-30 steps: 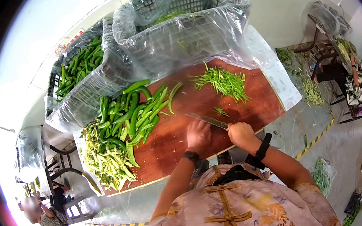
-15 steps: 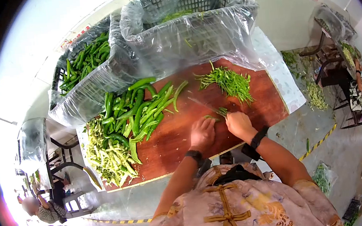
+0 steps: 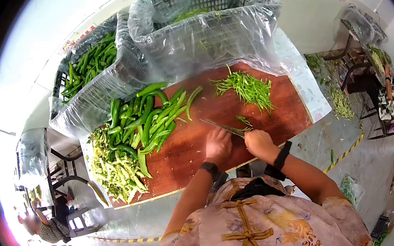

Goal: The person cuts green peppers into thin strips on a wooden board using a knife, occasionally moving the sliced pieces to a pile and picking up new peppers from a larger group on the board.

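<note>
My right hand (image 3: 259, 144) is closed around the handle of a knife (image 3: 221, 126), whose blade points up and to the left over the red-brown board (image 3: 190, 147). Beside the blade, my left hand (image 3: 218, 144) rests low on the board with its fingers bent together; what lies under them is hidden. A few green slivers (image 3: 244, 121) lie just beyond the knife. Farther back is a pile of thin green strips (image 3: 249, 88). Whole and split green peppers (image 3: 147, 120) are heaped on the left, above pale green-white scraps (image 3: 116, 166).
Two plastic-lined baskets stand behind the board, one with green peppers (image 3: 91, 59), the other (image 3: 207, 32) with some green strips. People sit at the far left (image 3: 50, 229) and far right (image 3: 391, 97). Black-and-yellow tape (image 3: 347, 153) marks the floor.
The knife blade has swung lower and nearer my left hand. Cut slivers beside it now lie apart on the board. My right hand has shifted slightly down and left.
</note>
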`<state>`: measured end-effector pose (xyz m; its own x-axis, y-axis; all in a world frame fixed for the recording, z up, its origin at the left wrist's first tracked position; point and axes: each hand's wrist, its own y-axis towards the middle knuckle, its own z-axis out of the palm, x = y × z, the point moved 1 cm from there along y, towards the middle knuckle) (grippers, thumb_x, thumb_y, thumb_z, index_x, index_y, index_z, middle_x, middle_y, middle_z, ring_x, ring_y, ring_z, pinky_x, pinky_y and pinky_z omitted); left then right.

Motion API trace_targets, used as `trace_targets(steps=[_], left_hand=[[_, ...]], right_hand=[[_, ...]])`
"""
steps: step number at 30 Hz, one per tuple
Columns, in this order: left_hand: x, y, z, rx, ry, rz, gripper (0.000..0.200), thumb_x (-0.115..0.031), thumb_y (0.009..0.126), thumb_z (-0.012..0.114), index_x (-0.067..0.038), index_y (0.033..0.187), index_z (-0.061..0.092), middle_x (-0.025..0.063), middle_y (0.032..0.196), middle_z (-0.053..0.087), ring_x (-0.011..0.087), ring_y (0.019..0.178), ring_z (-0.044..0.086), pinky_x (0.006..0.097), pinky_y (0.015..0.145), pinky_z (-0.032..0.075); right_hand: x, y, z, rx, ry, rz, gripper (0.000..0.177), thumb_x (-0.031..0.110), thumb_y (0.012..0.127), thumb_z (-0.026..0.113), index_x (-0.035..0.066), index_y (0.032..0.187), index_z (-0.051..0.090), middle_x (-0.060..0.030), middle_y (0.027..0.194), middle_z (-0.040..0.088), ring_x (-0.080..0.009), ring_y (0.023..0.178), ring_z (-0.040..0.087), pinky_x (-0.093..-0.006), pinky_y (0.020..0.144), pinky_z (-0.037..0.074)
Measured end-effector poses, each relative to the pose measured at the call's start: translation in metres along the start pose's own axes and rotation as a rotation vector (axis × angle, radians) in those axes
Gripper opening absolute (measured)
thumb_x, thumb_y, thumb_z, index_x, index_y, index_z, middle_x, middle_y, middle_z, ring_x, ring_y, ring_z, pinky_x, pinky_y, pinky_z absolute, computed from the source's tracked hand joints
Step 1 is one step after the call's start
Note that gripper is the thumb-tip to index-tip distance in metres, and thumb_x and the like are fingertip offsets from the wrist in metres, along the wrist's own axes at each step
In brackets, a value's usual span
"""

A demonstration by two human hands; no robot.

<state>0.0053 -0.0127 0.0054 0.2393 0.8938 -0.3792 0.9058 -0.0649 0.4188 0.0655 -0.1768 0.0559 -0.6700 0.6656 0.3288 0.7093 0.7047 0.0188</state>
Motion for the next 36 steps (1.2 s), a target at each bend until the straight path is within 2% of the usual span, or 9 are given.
trace_targets(steps=[7, 11, 14, 16, 22, 25, 30, 32, 36], left_hand=[[0.001, 0.001, 0.001, -0.071, 0.001, 0.026, 0.033, -0.011, 0.071, 0.059, -0.004, 0.103, 0.059, 0.0097, 0.108, 0.057, 0.0286, 0.106, 0.050, 0.0424, 0.087, 0.041], [-0.002, -0.001, -0.001, -0.083, -0.033, -0.058, 0.034, -0.011, 0.070, 0.058, -0.004, 0.103, 0.058, 0.0108, 0.107, 0.056, 0.0296, 0.104, 0.050, 0.0422, 0.086, 0.041], [0.001, -0.003, 0.002, 0.032, -0.024, -0.042, 0.030, -0.011, 0.069, 0.058, -0.004, 0.099, 0.059, 0.0109, 0.104, 0.056, 0.0304, 0.100, 0.051, 0.0428, 0.085, 0.041], [0.000, 0.000, 0.000, -0.065, -0.038, -0.003, 0.024, -0.010, 0.069, 0.058, -0.005, 0.092, 0.059, 0.0103, 0.099, 0.055, 0.0299, 0.095, 0.051, 0.0427, 0.083, 0.042], [0.004, -0.001, 0.002, -0.098, -0.067, 0.010, 0.018, -0.008, 0.069, 0.058, -0.005, 0.086, 0.060, 0.0089, 0.095, 0.056, 0.0287, 0.092, 0.052, 0.0414, 0.080, 0.043], [0.003, -0.001, 0.000, -0.056, -0.046, -0.003, 0.020, -0.008, 0.070, 0.057, -0.005, 0.089, 0.060, 0.0087, 0.097, 0.057, 0.0286, 0.094, 0.053, 0.0415, 0.081, 0.043], [0.003, 0.000, 0.003, -0.115, -0.016, -0.007, 0.023, -0.010, 0.072, 0.057, -0.008, 0.095, 0.061, 0.0076, 0.100, 0.057, 0.0288, 0.095, 0.053, 0.0420, 0.081, 0.043], [0.002, 0.002, 0.004, -0.095, -0.012, -0.032, 0.026, -0.012, 0.072, 0.058, -0.010, 0.098, 0.061, 0.0067, 0.102, 0.057, 0.0291, 0.095, 0.053, 0.0421, 0.081, 0.043], [-0.007, 0.006, -0.012, -0.128, 0.075, 0.001, 0.023, -0.009, 0.072, 0.056, -0.007, 0.094, 0.061, 0.0078, 0.104, 0.056, 0.0274, 0.098, 0.052, 0.0423, 0.084, 0.041]], right_hand=[[-0.005, 0.026, 0.010, -0.087, -0.048, 0.039, 0.020, 0.017, 0.083, 0.051, 0.003, 0.072, 0.058, -0.0180, 0.063, 0.060, -0.0362, 0.060, 0.060, -0.0462, 0.056, 0.049], [-0.002, 0.000, -0.007, -0.010, -0.031, 0.033, 0.016, 0.018, 0.080, 0.055, 0.003, 0.075, 0.058, -0.0182, 0.064, 0.060, -0.0371, 0.062, 0.060, -0.0467, 0.057, 0.049], [-0.001, -0.014, -0.009, 0.013, -0.018, 0.037, 0.015, 0.017, 0.079, 0.056, 0.003, 0.074, 0.058, -0.0181, 0.064, 0.060, -0.0378, 0.061, 0.060, -0.0474, 0.057, 0.049], [0.000, -0.016, -0.011, 0.040, -0.025, 0.073, 0.015, 0.016, 0.079, 0.055, 0.003, 0.073, 0.058, -0.0183, 0.064, 0.060, -0.0380, 0.061, 0.060, -0.0477, 0.057, 0.048], [0.005, -0.009, -0.009, -0.008, 0.011, 0.022, 0.017, 0.013, 0.081, 0.050, 0.003, 0.070, 0.057, -0.0196, 0.063, 0.059, -0.0378, 0.061, 0.060, -0.0474, 0.056, 0.049], [0.007, 0.010, 0.007, -0.060, 0.024, -0.038, 0.017, 0.013, 0.081, 0.050, 0.003, 0.069, 0.057, -0.0197, 0.063, 0.059, -0.0376, 0.060, 0.060, -0.0468, 0.056, 0.049], [-0.010, 0.032, 0.011, -0.078, -0.061, 0.056, 0.020, 0.017, 0.083, 0.050, 0.003, 0.070, 0.058, -0.0191, 0.064, 0.060, -0.0373, 0.062, 0.060, -0.0469, 0.056, 0.048], [-0.017, 0.023, -0.003, -0.051, -0.052, 0.086, 0.019, 0.019, 0.082, 0.053, 0.003, 0.074, 0.058, -0.0185, 0.065, 0.060, -0.0374, 0.064, 0.060, -0.0483, 0.058, 0.048], [-0.024, -0.023, -0.019, -0.026, -0.035, 0.067, 0.018, 0.020, 0.081, 0.054, 0.003, 0.076, 0.059, -0.0184, 0.066, 0.060, -0.0379, 0.064, 0.060, -0.0488, 0.059, 0.047]])
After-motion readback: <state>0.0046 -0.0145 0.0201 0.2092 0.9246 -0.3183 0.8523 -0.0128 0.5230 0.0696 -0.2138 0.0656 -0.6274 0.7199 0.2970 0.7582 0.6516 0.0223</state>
